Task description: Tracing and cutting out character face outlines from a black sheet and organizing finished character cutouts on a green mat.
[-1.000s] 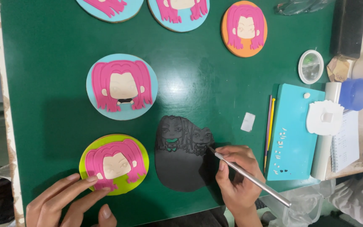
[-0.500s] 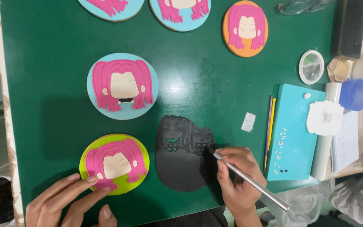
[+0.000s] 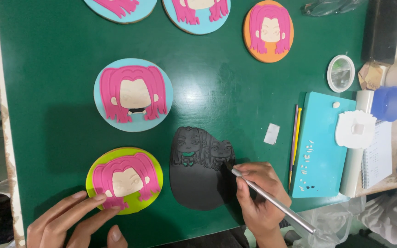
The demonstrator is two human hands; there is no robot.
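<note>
My right hand grips a slim silver modelling tool, its tip touching the right edge of a black mould with two small figures in relief. My left hand lies flat with open fingers, its fingertips resting on the lower left edge of a lime-green round disc that bears a pink-haired clay face. Above it sits a light-blue disc with a similar pink-haired face.
More discs lie at the far edge: two blue ones and an orange one. On the right are a teal board, two thin sticks, a small white square, a round lid, a blue cup and a white mould.
</note>
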